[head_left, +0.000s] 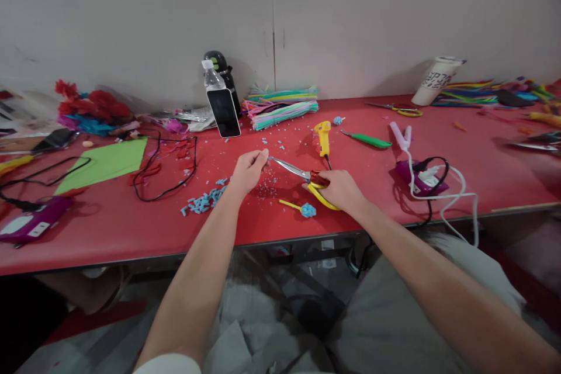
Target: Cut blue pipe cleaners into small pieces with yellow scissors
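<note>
Scissors point(307, 178), yellow handles, steel blades slightly parted, held low over the red counter point(131, 222) near the middle of its front edge. No marking legible on them. Right hand point(339, 190): fingers through the yellow loops, grip closed around the handles. Left hand point(249, 169): thumb and fingers pinched narrow at the blade tips; whether a small piece sits in the pinch cannot be told.

Just below the scissors, toward the front edge: one blue flower on a yellow stem point(302, 208). Left of the left hand: a heap of blue cut pieces point(204, 201), with finer blue bits scattered toward the middle of the counter.

Behind the scissors: yellow glue gun point(323, 137); green-handled tool point(367, 139); white clip point(403, 135) on a white cord; purple device point(419, 180) near the right front edge.

Toward the back edge: bundle of pastel pipe cleaners point(283, 106); phone point(224, 111) leaning on bottles; white cup point(438, 80) with dark printed writing, not readable; second pair of scissors point(401, 109).

Left part: green paper sheet point(107, 163), black cord loops point(164, 178), red and blue paper flowers point(90, 108).

Open room: bare red surface along the front edge left of the cut pieces, and between the right hand and the purple device.
</note>
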### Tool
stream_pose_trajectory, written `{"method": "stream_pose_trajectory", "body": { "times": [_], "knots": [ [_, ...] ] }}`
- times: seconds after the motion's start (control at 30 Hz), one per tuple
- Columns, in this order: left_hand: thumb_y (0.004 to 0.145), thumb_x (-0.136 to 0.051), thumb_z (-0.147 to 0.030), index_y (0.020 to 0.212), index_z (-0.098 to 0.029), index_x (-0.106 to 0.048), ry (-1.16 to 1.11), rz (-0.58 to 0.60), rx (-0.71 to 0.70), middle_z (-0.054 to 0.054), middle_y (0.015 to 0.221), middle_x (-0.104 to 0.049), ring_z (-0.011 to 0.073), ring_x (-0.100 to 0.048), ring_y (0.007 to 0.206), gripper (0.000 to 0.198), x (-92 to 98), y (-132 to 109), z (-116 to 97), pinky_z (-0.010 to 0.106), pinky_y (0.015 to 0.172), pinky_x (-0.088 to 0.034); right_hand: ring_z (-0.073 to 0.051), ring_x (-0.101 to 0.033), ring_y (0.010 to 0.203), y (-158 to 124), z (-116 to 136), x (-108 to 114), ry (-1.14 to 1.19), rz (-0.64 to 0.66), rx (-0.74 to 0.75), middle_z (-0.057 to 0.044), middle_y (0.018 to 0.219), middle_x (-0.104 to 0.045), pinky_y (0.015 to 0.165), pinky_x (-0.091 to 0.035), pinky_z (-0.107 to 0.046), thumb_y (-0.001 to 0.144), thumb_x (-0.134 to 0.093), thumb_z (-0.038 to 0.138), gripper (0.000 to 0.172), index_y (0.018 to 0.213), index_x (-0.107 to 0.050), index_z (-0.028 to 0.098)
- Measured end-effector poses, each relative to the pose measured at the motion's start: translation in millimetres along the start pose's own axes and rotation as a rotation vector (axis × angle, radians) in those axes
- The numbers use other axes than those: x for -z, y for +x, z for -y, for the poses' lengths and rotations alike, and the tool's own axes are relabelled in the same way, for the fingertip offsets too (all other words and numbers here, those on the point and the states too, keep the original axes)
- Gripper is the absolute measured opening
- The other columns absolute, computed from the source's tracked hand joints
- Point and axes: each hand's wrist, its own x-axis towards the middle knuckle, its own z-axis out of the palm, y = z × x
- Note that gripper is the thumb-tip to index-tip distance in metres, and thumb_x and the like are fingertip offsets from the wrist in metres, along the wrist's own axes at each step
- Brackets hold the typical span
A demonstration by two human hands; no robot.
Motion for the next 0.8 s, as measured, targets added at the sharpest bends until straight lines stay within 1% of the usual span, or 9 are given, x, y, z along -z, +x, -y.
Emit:
{"method": "stream_pose_trajectory", "body": {
  "times": [0.27,0.53,0.8],
  "knots": [
    [0.084,-0.049,-0.054,0.063,-0.016,-0.053,0.016,-0.014,-0.016,-0.001,0.056,-0.047,0.0099,-0.042,0.053,0.044,-0.7,1.2,1.5,0.024,0.052,-0.032,-0.016,-0.056,0.058,-1.2,0.8,1.7,0.052,-0.002,-0.003,-0.007,0.067,-0.066,0.053,-0.027,-0.025,0.079,-0.051,0.06,0.044,0.073,-0.066,0.019],
    [0.084,-0.048,-0.055,0.063,-0.016,-0.054,0.017,-0.014,-0.02,-0.001,0.056,-0.047,0.0101,-0.042,0.053,0.045,-0.6,-0.1,-0.2,0.024,0.052,-0.033,-0.018,-0.058,0.061,0.1,1.2,1.6,0.021,0.024,-0.017,-0.008,0.069,-0.067,0.053,-0.028,-0.026,0.078,-0.052,0.061,0.044,0.075,-0.068,0.02],
    [0.084,-0.048,-0.054,0.064,-0.016,-0.054,0.022,-0.009,-0.025,-0.001,0.058,-0.049,0.0102,-0.044,0.055,0.044,-0.4,0.0,0.4,0.024,0.054,-0.034,-0.019,-0.059,0.062,0.8,0.8,1.0,-0.032,0.007,-0.006,-0.008,0.069,-0.068,0.053,-0.027,-0.027,0.079,-0.052,0.058,0.042,0.074,-0.068,0.02]
  ]
}}
